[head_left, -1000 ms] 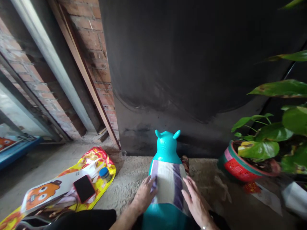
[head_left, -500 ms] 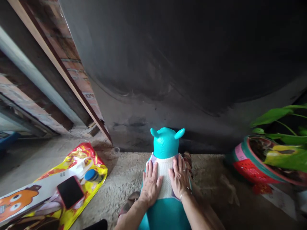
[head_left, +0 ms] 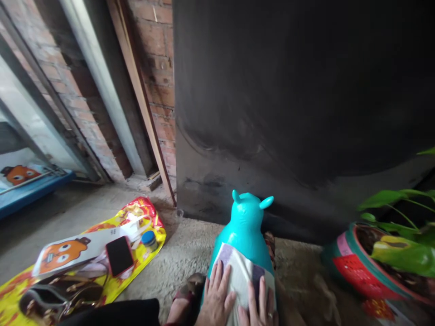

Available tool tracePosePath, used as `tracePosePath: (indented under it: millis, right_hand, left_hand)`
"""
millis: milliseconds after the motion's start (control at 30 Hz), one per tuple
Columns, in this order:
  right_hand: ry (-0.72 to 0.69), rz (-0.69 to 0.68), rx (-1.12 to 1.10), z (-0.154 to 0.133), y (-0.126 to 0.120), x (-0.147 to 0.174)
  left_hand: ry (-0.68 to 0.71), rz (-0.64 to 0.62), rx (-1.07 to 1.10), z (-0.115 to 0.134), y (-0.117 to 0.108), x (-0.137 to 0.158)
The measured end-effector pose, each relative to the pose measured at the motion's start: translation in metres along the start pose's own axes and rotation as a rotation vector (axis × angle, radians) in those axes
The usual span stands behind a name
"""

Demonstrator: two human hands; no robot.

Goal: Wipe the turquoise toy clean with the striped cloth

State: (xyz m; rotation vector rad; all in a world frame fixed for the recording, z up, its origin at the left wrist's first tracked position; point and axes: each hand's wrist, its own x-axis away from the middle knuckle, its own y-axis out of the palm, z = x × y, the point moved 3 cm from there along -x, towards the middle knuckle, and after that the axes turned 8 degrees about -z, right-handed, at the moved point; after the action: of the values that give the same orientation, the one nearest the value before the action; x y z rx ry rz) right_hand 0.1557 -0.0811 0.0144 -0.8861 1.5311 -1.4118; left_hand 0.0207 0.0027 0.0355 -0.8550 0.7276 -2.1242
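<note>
In the head view, an animal-shaped toy stands low in front, between the person's feet; its turquoise skin is smooth and glossy, rounded at the head and shoulders, with two stubby ears angling outward; a soft-looking cloth, white with purple stripes, lies slantwise over its back, lightly creased; the left hand rests flat on the cloth, fingers stretched out and gripping nothing; the right hand lies on it too, just beside the left, palm down with fingers extended, its lower part cut off by the frame edge.

The floor is rough grey concrete; on it, to the left, a crinkled yellow and red plastic bag is spread beneath a white box with an orange cartoon face, a dark-screened phone, a small jar with a blue lid, and a shiny brown handbag; a smooth, scuffed black panel rises behind the toy; coarse brick and a straight wooden strip stand to its left; a round pot with a broad-leaved plant sits at the right.
</note>
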Motion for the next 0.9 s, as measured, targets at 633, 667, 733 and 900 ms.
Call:
tracePosePath:
  millis: [633, 667, 733, 900]
  right_hand:
    - [-0.048, -0.162, -0.091, -0.042, -0.021, -0.121]
    - [-0.046, -0.16, -0.09, -0.042, -0.021, -0.116]
    - [-0.062, -0.161, -0.068, -0.042, -0.02, -0.1]
    - [-0.173, -0.171, -0.005, -0.037, -0.014, -0.03]
  left_hand:
    - [-0.027, 0.095, 0.248, -0.004, -0.047, -0.093]
    - [-0.03, 0.104, 0.25, -0.003, -0.046, -0.087]
    - [-0.027, 0.117, 0.253, -0.006, -0.037, -0.069]
    - [-0.038, 0.101, 0.254, -0.036, 0.013, -0.016]
